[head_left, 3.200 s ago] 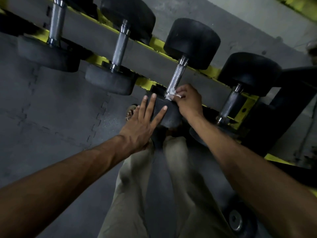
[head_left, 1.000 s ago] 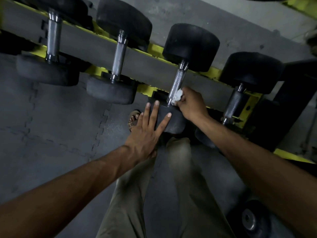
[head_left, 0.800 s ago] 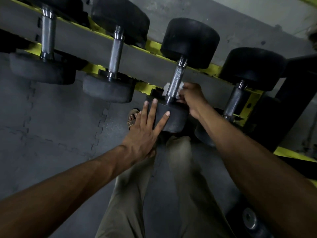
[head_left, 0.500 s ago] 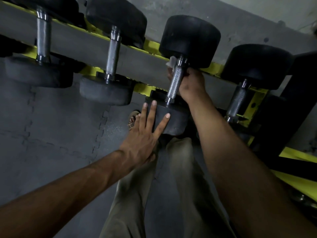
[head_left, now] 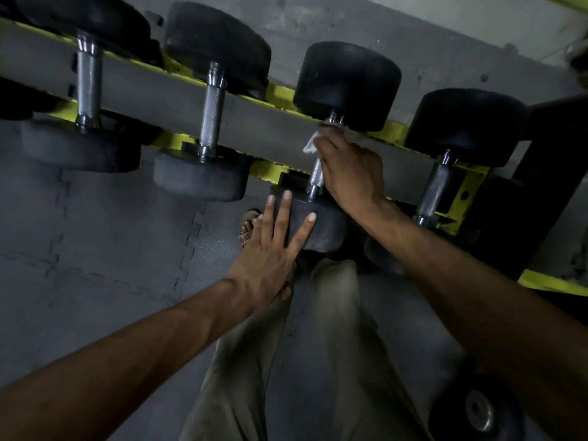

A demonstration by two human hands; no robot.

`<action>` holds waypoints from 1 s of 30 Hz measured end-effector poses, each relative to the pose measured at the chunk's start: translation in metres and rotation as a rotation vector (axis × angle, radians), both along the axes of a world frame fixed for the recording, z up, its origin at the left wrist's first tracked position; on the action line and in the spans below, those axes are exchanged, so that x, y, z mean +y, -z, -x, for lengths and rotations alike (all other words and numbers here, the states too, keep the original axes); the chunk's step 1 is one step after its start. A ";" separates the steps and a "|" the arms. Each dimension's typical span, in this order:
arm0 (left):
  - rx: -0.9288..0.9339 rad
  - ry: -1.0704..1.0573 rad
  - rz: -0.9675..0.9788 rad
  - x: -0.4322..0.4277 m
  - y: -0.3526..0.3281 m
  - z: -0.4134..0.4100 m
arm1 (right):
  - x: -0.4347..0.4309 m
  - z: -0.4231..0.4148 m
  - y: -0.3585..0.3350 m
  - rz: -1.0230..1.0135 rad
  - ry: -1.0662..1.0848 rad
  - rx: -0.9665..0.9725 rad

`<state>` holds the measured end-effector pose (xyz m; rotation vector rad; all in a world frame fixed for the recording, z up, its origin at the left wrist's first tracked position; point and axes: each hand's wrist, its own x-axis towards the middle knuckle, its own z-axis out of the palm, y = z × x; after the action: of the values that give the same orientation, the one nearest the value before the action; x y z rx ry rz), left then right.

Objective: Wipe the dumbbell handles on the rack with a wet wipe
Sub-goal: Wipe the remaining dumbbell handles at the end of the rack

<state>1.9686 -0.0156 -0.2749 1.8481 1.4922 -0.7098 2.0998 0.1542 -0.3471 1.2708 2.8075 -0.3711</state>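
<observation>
Wipe [head_left: 310, 146] sits bunched under the right hand [head_left: 350, 176], whose fingers curl round the handle [head_left: 315, 178] of the third dumbbell [head_left: 346, 84] near its far head. Left hand [head_left: 270, 249], fingers spread straight, presses the near head. This dumbbell lies across the yellow rack [head_left: 278, 92] between two others.

Single head-worn wide view, facing forward and down, close above left hand [head_left: 267, 249] and right hand [head_left: 350, 173], rack [head_left: 280, 92] just beyond them
</observation>
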 end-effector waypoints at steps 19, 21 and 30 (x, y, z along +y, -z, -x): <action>-0.023 -0.084 -0.085 -0.004 -0.001 -0.003 | 0.020 0.055 -0.030 0.269 -0.373 -0.518; -0.061 -0.090 -0.109 -0.003 -0.006 -0.005 | 0.015 0.043 -0.037 0.480 -0.444 -0.427; 0.022 -0.068 -0.188 -0.004 0.002 -0.041 | -0.019 -0.015 -0.010 0.551 0.346 0.266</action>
<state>2.0095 -0.0196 -0.2766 1.9219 1.6769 -0.5761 2.1145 0.1350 -0.3370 1.6348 2.3704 -1.3047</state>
